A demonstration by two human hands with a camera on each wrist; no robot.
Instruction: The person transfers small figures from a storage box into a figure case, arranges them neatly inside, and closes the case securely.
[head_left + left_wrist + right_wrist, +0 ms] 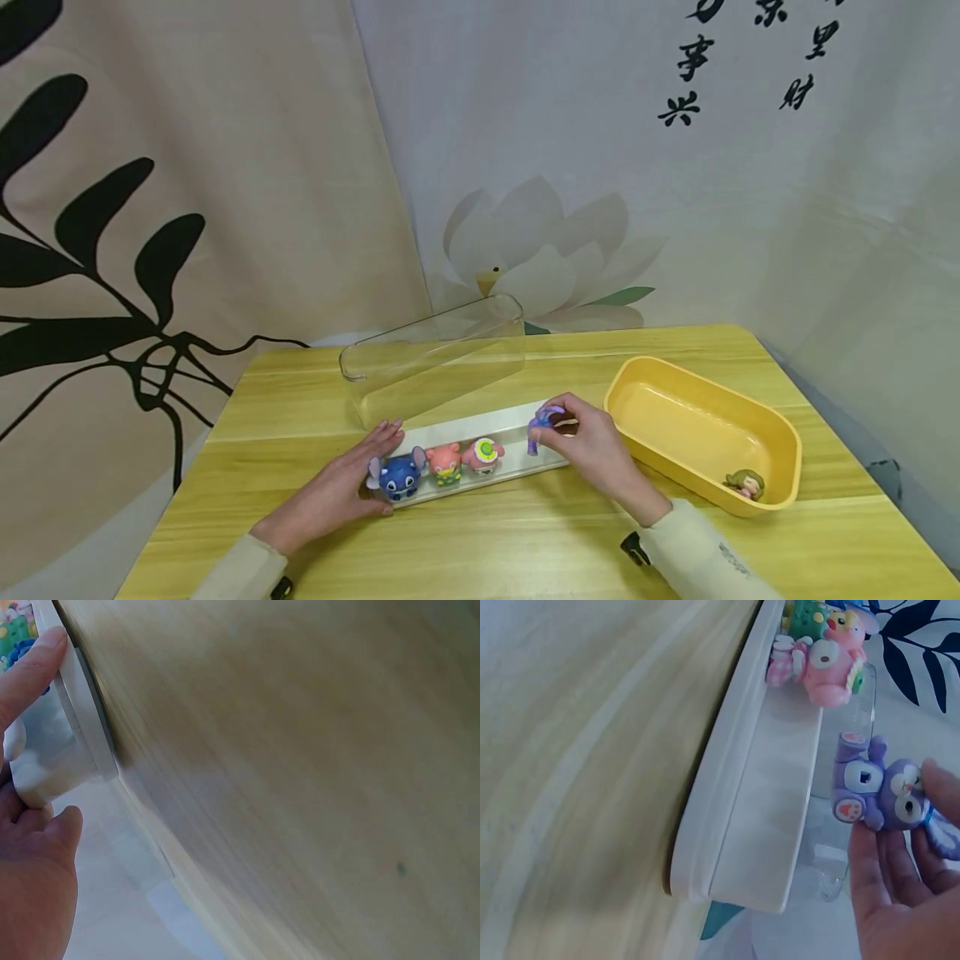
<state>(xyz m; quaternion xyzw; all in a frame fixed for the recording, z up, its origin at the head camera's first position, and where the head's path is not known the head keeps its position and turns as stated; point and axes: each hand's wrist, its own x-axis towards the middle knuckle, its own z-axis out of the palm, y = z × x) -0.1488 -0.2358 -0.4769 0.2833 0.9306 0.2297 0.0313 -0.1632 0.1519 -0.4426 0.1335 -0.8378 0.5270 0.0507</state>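
My right hand point(596, 446) pinches a purple rabbit figurine point(881, 784) between thumb and fingers, above the right part of a long white display base point(516, 454). The rabbit's feet appear apart from the base in the right wrist view. My left hand point(330, 496) holds the base's left end, thumb at the front edge and fingers at the far side. On the base stand a blue big-eared figurine point(399, 476), a pink figurine with a green lower part point(446, 463), and a pink one with a yellow-green round top point(483, 455).
A transparent cover point(442, 358) lies behind the base. To the right, a yellow tray point(675, 400) holds a small green-haired figurine point(746, 483). The wooden table point(480, 550) ends at a printed curtain point(525, 125).
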